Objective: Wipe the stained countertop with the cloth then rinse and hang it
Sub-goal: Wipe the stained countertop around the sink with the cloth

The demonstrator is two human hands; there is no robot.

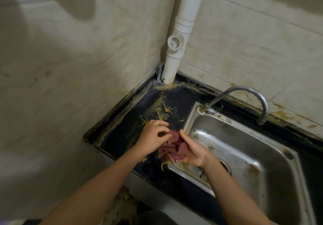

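Observation:
A crumpled maroon cloth (172,145) with yellowish smears hangs between both hands, over the near left corner of the sink. My left hand (153,137) pinches its upper edge with curled fingers. My right hand (191,150) grips the cloth from the right, thumb up. The dark countertop (125,134) carries yellow-brown stains (161,110) just beyond my left hand, and more along the back corner by the pipe.
A steel sink (262,156) with rust spots and a drain fills the right. Its curved chrome faucet (251,95) arches over the back rim. A white drain pipe (178,37) stands in the tiled wall corner. Stained tiles border the counter.

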